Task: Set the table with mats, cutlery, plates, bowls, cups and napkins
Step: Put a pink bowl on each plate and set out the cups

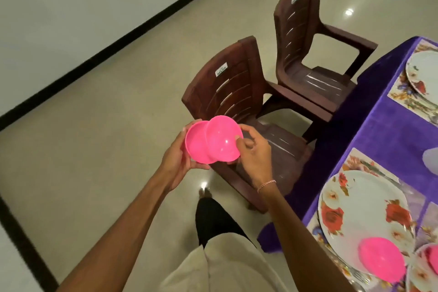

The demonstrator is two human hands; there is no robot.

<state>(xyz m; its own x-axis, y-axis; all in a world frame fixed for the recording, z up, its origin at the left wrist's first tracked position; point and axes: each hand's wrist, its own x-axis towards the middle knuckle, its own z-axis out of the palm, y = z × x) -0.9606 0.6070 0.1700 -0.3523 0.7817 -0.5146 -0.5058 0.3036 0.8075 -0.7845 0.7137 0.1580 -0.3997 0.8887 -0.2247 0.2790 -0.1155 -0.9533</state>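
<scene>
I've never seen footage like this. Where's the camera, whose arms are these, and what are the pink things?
No machine here: the camera sits on a person's head, looking down at their own arms. The left hand holds a first pink bowl, the right hand grips a second pink bowl; the two overlap. At right, a purple-clothed table carries flowered mats, white plates and a third pink bowl on the nearer plate. Two brown chairs stand beside it.
</scene>
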